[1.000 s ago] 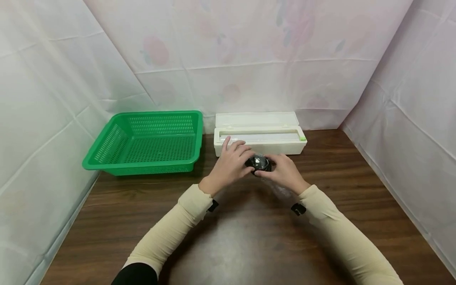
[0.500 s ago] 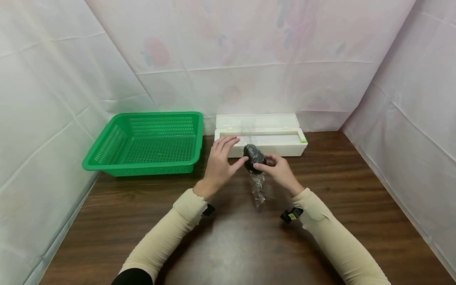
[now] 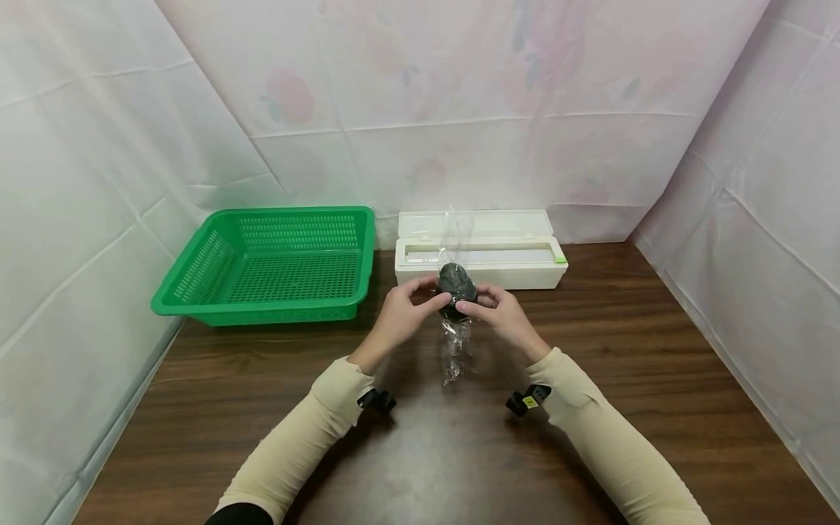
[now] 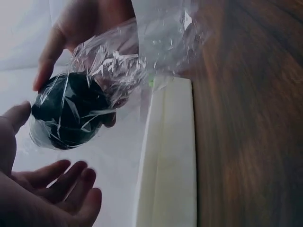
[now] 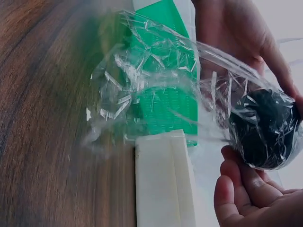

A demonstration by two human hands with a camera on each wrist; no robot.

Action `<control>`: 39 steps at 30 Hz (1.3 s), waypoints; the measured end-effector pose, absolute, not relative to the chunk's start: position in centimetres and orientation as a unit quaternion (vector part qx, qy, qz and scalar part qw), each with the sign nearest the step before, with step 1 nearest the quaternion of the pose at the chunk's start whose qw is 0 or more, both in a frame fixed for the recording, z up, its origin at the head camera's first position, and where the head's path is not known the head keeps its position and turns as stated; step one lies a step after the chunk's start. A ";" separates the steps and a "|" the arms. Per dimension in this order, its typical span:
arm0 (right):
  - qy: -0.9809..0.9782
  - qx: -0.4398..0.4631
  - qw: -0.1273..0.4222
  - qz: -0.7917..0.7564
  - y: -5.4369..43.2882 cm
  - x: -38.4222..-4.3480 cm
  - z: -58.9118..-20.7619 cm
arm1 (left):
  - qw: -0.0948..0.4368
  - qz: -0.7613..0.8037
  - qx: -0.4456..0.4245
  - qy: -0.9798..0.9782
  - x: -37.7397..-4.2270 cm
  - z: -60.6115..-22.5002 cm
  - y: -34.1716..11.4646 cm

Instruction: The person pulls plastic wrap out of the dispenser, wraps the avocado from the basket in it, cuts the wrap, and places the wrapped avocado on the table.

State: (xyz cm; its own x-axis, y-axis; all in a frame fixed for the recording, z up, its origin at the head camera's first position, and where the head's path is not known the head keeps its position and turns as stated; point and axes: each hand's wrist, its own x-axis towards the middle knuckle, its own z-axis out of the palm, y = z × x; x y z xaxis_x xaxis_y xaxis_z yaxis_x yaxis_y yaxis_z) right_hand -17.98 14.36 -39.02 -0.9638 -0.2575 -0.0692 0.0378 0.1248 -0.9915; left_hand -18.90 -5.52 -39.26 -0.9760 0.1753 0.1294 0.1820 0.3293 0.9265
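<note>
A dark egg-shaped thing (image 3: 457,283), avocado-like, is wrapped in clear cling film (image 3: 456,348). Loose film trails off both ends of it, one toward the person and one over the white box. My right hand (image 3: 504,315) holds it from the right, thumb on the front and curled fingers behind. From the left, my left hand (image 3: 400,315) has its thumb against the wrapped thing (image 4: 71,111) and its fingers curled around the far side. In the right wrist view, the film (image 5: 151,90) spreads out crinkled beside the dark thing (image 5: 265,127).
An open white cling film box (image 3: 488,275) stands behind the hands, its lid (image 3: 505,220) raised and a green cutter at its right end. A green slotted basket (image 3: 262,315) sits to the left on the wooden table (image 3: 420,467). Pale curtains (image 3: 407,160) enclose the sides and back.
The wrapped thing has been turned so its loose film ends point forward and back, and it has shifted slightly left. My left hand let go, opened beside it, then came back onto it.
</note>
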 end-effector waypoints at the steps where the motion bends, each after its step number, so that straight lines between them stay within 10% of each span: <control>1: 0.742 -0.074 0.112 -0.657 14.3 -17.9 -39.1 | -0.008 -0.572 -0.108 -0.813 -18.9 -39.3 -5.6; 39: 0.797 -0.123 0.058 -0.588 14.6 -17.9 -38.7 | -0.069 -0.604 -0.046 -0.792 -18.6 -40.2 -6.2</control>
